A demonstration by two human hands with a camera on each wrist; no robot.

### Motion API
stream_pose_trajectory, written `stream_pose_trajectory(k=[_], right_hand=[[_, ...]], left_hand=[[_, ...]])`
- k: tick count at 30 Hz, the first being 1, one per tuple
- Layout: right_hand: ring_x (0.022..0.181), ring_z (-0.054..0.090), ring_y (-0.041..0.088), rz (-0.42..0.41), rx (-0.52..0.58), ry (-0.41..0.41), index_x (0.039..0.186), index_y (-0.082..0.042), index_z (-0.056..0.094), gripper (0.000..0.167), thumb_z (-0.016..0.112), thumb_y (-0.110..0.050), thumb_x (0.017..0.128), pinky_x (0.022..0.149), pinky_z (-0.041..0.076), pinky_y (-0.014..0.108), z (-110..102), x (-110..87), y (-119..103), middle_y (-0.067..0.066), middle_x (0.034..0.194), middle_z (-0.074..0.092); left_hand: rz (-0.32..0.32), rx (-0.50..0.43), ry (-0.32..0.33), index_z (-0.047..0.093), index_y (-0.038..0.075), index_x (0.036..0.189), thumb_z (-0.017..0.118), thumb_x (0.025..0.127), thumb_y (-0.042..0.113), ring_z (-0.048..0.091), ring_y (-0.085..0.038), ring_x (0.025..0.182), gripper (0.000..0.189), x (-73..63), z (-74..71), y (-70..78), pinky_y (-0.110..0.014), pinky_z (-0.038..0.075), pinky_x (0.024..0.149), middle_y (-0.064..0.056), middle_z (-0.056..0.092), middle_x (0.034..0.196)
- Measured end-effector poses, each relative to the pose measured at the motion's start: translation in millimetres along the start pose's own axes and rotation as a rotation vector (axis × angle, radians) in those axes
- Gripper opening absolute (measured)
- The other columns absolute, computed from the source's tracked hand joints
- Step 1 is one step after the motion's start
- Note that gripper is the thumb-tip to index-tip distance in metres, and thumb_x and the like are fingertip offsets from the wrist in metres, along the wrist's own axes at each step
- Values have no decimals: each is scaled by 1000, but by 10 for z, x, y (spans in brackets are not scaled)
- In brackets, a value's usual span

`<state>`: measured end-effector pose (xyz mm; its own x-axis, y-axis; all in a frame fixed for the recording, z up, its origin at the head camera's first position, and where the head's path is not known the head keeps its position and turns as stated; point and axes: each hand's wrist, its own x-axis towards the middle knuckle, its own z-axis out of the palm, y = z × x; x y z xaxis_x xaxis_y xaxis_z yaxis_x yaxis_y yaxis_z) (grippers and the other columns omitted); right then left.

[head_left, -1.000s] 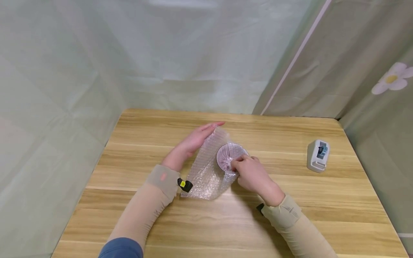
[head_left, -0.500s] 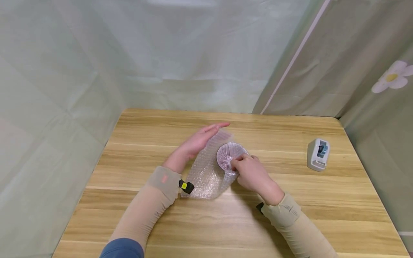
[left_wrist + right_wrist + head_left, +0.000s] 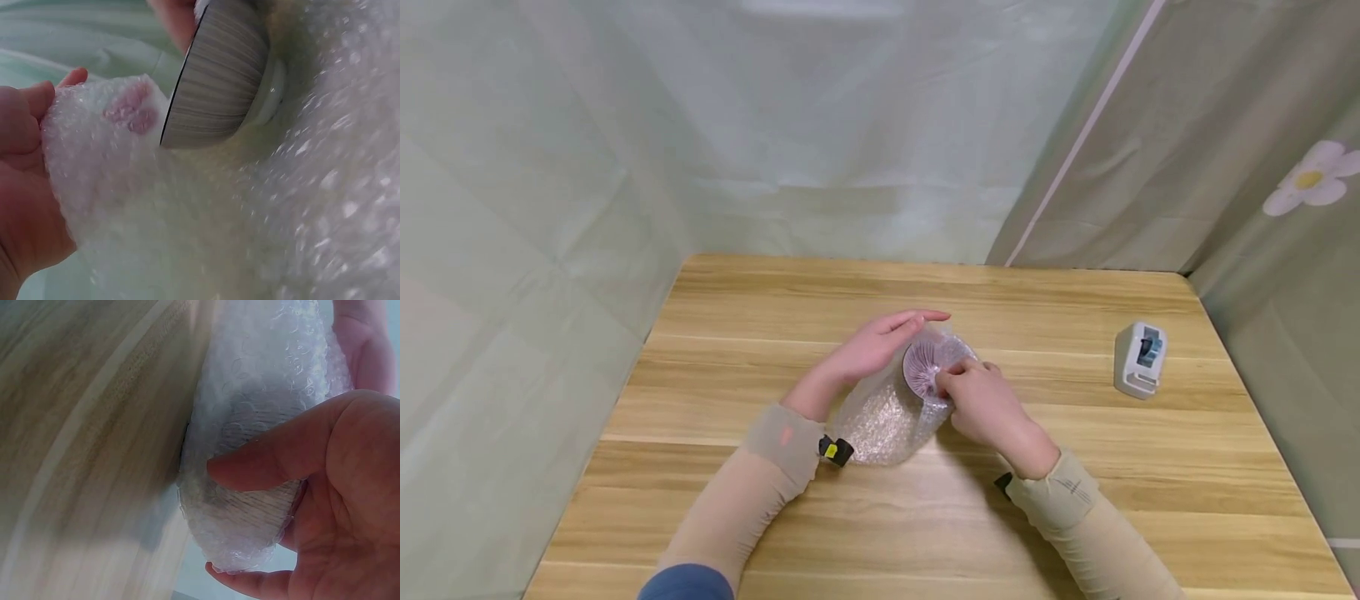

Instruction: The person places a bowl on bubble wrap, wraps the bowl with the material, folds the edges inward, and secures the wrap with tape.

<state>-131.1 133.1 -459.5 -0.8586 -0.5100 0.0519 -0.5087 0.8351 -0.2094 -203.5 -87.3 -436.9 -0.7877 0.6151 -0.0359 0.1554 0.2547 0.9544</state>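
**Loose flap of bubble wrap (image 3: pixel 883 425) is closing in on the bowl (image 3: pixel 916 367)**

I am finding the bowl near the middle of the table (image 3: pixel 737 333), sitting among the folds of the wrap. Its ribbed wall is showing bare in the left wrist view, while wrap is covering the side towards the right hand (image 3: pixel 985 406). The left wrist view is close and hazy, so I cannot tell whether the bowl is standing level.

What has just changed is the flap (image 3: pixel 109 162): over the last second the left hand (image 3: pixel 876 344) has been bringing it down and across, and it is now leaning in at the bowl's far left edge instead of standing well out. I am judging that the uncovered side is getting closer to being wrapped. The right hand is staying where it was, anchoring the part already folded over.

The left hand is bending at the wrist, its fingers lying straight and pointing across to the right, pushing the flap with no curl. The right hand is reaching in from the lower right and pinching wall and wrap together, its thumb (image 3: pixel 259 465) pressing outside.

Farther right, a tape dispenser (image 3: pixel 1138 362) is standing well apart, and pale fabric (image 3: pixel 850 192) is hanging behind the table.
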Motion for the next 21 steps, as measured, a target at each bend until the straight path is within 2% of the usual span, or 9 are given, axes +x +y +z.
stream_pose_trajectory(k=[5,11,14,17,21], right_hand=[[108,66,32,-11,0,10,90,-19,70,29,70,5,74,91,54,59,6,-8,10,7,105,77],[105,66,31,-26,-14,23,89,-19,69,29,69,6,73,89,55,58,14,-15,22,6,99,76],[102,66,31,-35,-21,35,89,-19,68,29,69,6,73,87,56,59,15,-15,23,4,93,74],[102,67,32,-42,-26,40,89,-19,69,28,69,6,74,87,56,61,13,-16,22,5,93,75],[108,67,34,-30,-33,27,97,-15,77,30,70,4,76,93,55,65,16,-14,26,8,103,77]], left_hand=[[25,164,-14,59,40,153,36,114,55,45,-17,150,48,-46,114,24,-52,34,124,15,53,158],[78,246,-34,60,30,154,39,117,43,49,-16,147,45,-73,215,2,-41,37,123,7,56,157],[104,275,-28,60,24,155,41,117,35,50,-21,147,43,-78,275,-14,-42,36,124,0,58,156],[105,336,-12,56,22,158,41,117,31,46,-25,151,44,-98,355,-33,-47,27,129,-2,55,159],[76,480,-8,43,22,166,38,118,32,30,-29,159,49,-145,488,-43,-54,9,132,-6,40,168]])
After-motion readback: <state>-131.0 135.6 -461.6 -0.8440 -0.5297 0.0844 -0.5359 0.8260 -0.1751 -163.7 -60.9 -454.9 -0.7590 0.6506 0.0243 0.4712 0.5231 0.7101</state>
